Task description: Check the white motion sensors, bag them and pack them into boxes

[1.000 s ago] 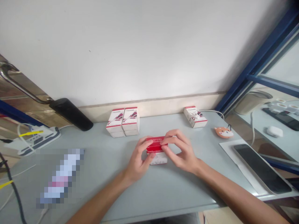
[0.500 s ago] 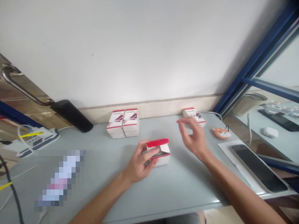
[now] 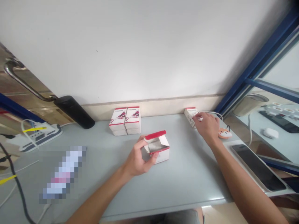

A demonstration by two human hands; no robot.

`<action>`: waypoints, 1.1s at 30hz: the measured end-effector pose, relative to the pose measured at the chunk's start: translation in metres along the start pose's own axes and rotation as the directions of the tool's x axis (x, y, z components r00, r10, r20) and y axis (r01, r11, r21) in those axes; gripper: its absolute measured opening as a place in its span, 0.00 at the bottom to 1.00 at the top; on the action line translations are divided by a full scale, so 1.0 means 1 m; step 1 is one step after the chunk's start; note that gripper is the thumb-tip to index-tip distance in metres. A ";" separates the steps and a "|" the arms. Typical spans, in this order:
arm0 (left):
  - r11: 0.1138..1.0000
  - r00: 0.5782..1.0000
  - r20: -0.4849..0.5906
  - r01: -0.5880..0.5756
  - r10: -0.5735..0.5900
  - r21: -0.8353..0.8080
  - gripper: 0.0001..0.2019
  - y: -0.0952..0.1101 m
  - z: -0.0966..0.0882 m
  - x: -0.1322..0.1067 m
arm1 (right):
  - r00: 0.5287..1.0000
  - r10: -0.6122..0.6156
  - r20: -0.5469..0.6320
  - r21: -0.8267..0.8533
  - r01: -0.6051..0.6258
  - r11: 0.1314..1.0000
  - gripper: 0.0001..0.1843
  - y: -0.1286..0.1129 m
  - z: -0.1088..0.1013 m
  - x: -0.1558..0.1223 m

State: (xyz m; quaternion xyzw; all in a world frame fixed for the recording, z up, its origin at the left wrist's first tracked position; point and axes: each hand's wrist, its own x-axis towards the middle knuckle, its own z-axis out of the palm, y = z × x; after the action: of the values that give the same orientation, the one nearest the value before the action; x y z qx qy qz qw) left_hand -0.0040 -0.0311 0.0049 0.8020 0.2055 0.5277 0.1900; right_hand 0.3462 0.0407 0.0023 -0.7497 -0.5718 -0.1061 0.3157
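carton point(image 3: 162, 158), small and white with a red-edged lid point(image 3: 153, 135), sits open on the tabletop point(image 3: 187, 177) in front of the person, its lid raised so the grey inside shows. the left hand point(image 3: 137, 158) is clamped around its near corner, thumb and fingers closed on the sides, which pins the carton in place with the lid standing up. the right hand point(image 3: 206, 129) is stretched far to the right, fingers point(image 3: 198, 119) against a second white box point(image 3: 190, 116) set at an angle near the wall point(image 3: 140, 46), though whether they have closed on it i cannot tell. that box sits just beside a white cable point(image 3: 211, 112) and an orange animal-shaped toy point(image 3: 225, 133). two side-by-side stacks of matching boxes point(image 3: 125, 121) stand back against the wall, clear of the hands, and a phone point(image 3: 258, 168) lies on white paper point(image 3: 227, 146) at the tabletop's right edge.
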 end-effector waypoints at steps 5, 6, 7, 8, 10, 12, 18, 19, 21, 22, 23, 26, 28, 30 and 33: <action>1.000 0.999 0.040 0.030 -0.030 0.003 0.25 0.005 0.000 0.001 | 0.953 -0.220 -0.210 0.455 0.294 0.841 0.07 -0.038 -0.035 -0.010; 1.000 0.999 0.043 0.021 -0.021 0.015 0.24 0.005 0.000 0.002 | 0.915 -0.293 -0.279 0.498 0.398 0.770 0.05 -0.048 -0.044 -0.018; 1.000 0.999 0.045 0.011 -0.012 0.029 0.25 0.006 0.000 0.003 | 0.872 -0.345 -0.348 0.513 0.485 0.708 0.02 -0.059 -0.053 -0.027; 0.999 0.999 0.045 0.002 -0.003 0.040 0.25 0.007 -0.001 0.003 | 0.823 -0.375 -0.427 0.527 0.564 0.636 0.03 -0.069 -0.062 -0.037; 0.998 0.999 0.041 -0.017 0.014 0.060 0.27 0.008 -0.001 0.005 | 0.745 -0.409 -0.527 0.578 0.667 0.470 0.06 -0.087 -0.074 -0.060; 0.996 0.999 0.038 -0.042 0.039 0.074 0.29 0.008 -0.001 0.005 | 0.672 -0.531 -0.517 0.604 0.726 0.330 0.12 -0.101 -0.080 -0.082; 1.000 0.997 0.083 -0.010 0.009 0.012 0.36 0.008 0.000 -0.005 | 0.565 -0.736 -0.373 0.681 0.705 0.196 0.17 -0.117 -0.070 -0.111; 1.000 0.996 0.087 0.015 -0.015 0.009 0.36 0.007 0.001 -0.008 | 0.564 -0.742 -0.361 0.666 0.713 0.218 0.16 -0.117 -0.069 -0.112; 0.999 0.995 0.097 0.035 -0.037 0.029 0.33 0.006 0.002 -0.012 | 0.556 -0.751 -0.356 0.595 0.755 0.277 0.17 -0.115 -0.069 -0.110; 0.998 0.994 0.106 0.029 -0.035 0.051 0.31 0.006 0.002 -0.013 | 0.554 -0.745 -0.371 0.547 0.779 0.307 0.17 -0.114 -0.070 -0.109; 0.997 0.993 0.113 0.018 -0.027 0.078 0.29 0.005 0.002 -0.014 | 0.554 -0.735 -0.391 0.498 0.799 0.337 0.18 -0.113 -0.072 -0.107; 0.991 0.993 0.115 0.019 -0.035 0.136 0.25 0.005 0.002 -0.013 | 0.564 -0.713 -0.418 0.382 0.821 0.425 0.17 -0.109 -0.078 -0.099; 0.991 0.995 0.091 0.023 -0.035 0.136 0.25 0.006 0.002 -0.011 | 0.585 -0.715 -0.383 0.370 0.806 0.462 0.15 -0.108 -0.081 -0.092; 0.993 0.998 0.060 0.002 -0.009 0.121 0.25 0.005 0.002 -0.010 | 0.609 -0.715 -0.343 0.411 0.782 0.469 0.14 -0.108 -0.081 -0.086; 0.994 0.999 0.052 -0.015 0.010 0.110 0.30 0.005 0.002 -0.009 | 0.645 -0.706 -0.294 0.490 0.736 0.467 0.12 -0.111 -0.080 -0.084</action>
State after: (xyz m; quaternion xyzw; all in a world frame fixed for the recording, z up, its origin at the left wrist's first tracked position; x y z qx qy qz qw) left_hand -0.0042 -0.0400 0.0000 0.8257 0.2244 0.4961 0.1473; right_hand 0.2327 -0.0568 0.0606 -0.3043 -0.8289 -0.0716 0.4638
